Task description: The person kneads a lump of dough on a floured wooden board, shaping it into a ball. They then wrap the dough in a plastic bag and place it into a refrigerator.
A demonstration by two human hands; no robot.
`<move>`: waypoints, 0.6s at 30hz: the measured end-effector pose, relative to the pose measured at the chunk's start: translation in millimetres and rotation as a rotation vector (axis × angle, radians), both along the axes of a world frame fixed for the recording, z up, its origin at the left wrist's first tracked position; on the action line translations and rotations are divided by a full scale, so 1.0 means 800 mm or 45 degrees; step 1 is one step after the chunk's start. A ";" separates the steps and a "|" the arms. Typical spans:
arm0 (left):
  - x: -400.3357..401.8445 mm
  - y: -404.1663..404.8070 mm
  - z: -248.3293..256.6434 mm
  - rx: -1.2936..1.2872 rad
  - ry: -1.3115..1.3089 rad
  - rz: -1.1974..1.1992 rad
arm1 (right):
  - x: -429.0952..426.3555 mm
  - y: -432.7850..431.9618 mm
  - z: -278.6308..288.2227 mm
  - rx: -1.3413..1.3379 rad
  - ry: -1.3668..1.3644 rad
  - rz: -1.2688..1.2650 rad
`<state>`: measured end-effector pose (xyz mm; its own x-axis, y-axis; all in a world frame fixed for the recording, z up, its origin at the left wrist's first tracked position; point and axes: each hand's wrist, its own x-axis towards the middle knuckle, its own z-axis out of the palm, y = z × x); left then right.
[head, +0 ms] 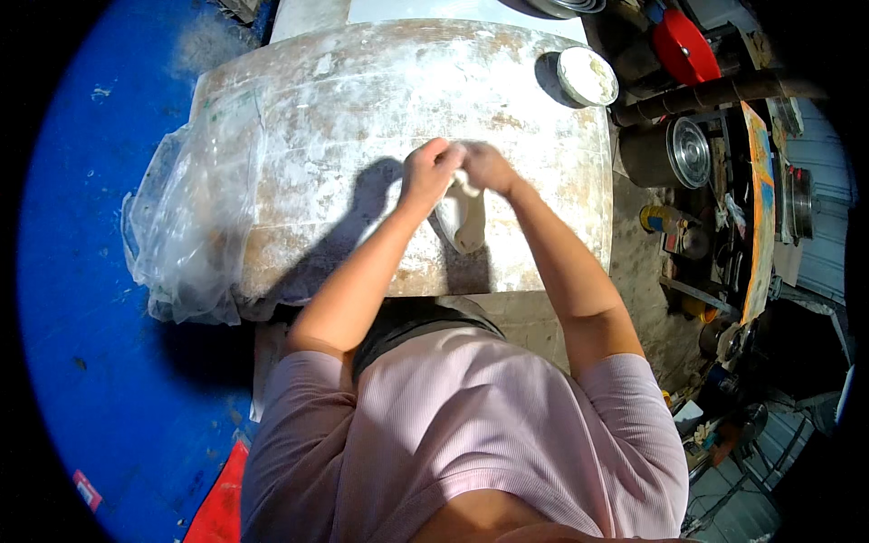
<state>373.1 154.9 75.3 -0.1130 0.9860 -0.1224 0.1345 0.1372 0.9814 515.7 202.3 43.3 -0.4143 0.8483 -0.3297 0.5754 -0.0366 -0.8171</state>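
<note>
A pale strip of dough (470, 236) hangs in a loop below my two hands, its lower bend towards my body. My left hand (428, 173) grips the dough's upper end with curled fingers. Close against it, my right hand (490, 168) is slightly blurred and also closed on the dough. Fingers of both hands meet at the top, where they hide part of the dough. Underneath is a wooden work table (326, 149), its surface streaked with white flour.
A bowl of white flour (588, 76) stands at the table's far right corner. Crumpled clear plastic sheeting (193, 224) drapes over the left edge. To the right are a lidded metal pot (665, 153), a red lid (686, 47) and a cluttered shelf. Blue floor (88, 271) lies left.
</note>
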 end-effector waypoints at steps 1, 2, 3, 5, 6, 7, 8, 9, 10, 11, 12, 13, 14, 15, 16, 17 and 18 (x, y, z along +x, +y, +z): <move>-0.010 -0.010 0.004 -0.158 0.270 0.129 | -0.026 -0.018 0.051 -0.160 -0.205 0.093; 0.002 -0.015 -0.017 -0.042 0.323 0.264 | -0.025 -0.041 0.044 0.202 -0.157 0.095; 0.017 -0.019 -0.044 0.071 0.375 0.400 | -0.021 -0.061 0.028 0.561 -0.108 0.100; 0.032 -0.056 -0.058 0.166 0.339 0.225 | -0.014 -0.100 0.015 0.912 -0.030 -0.021; 0.034 -0.074 -0.065 0.322 0.449 0.150 | -0.008 -0.119 0.005 0.947 -0.028 -0.050; 0.034 -0.082 -0.071 0.480 0.557 0.071 | -0.001 -0.134 -0.008 0.984 -0.025 -0.080; 0.032 -0.078 -0.077 0.475 0.638 0.057 | 0.003 -0.133 -0.017 1.022 -0.023 -0.110; 0.031 -0.072 -0.081 0.466 0.719 0.042 | -0.001 -0.121 -0.018 1.040 -0.069 -0.126; 0.028 -0.064 -0.085 0.456 0.799 0.025 | -0.006 -0.109 -0.018 1.056 -0.117 -0.142; 0.023 -0.043 -0.094 0.477 0.899 0.038 | -0.011 -0.095 -0.018 1.069 -0.165 -0.158; 0.020 -0.021 -0.094 0.435 0.950 0.045 | -0.016 -0.071 -0.014 1.056 -0.196 -0.175; 0.017 0.004 -0.094 0.404 1.005 0.051 | -0.022 -0.047 -0.022 1.132 -0.137 -0.248; 0.015 0.026 -0.098 0.388 1.016 0.099 | -0.027 -0.031 -0.027 1.074 -0.184 -0.285; 0.013 0.049 -0.103 0.391 1.032 0.133 | -0.031 -0.015 -0.031 1.025 -0.231 -0.321; 0.015 0.064 -0.099 0.346 1.108 0.148 | -0.032 0.003 -0.033 0.974 -0.280 -0.322; 0.013 0.082 -0.103 0.367 1.139 0.144 | -0.033 0.019 -0.036 0.924 -0.328 -0.322; 0.007 0.097 -0.106 0.376 1.142 0.140 | -0.037 0.027 -0.037 0.863 -0.371 -0.314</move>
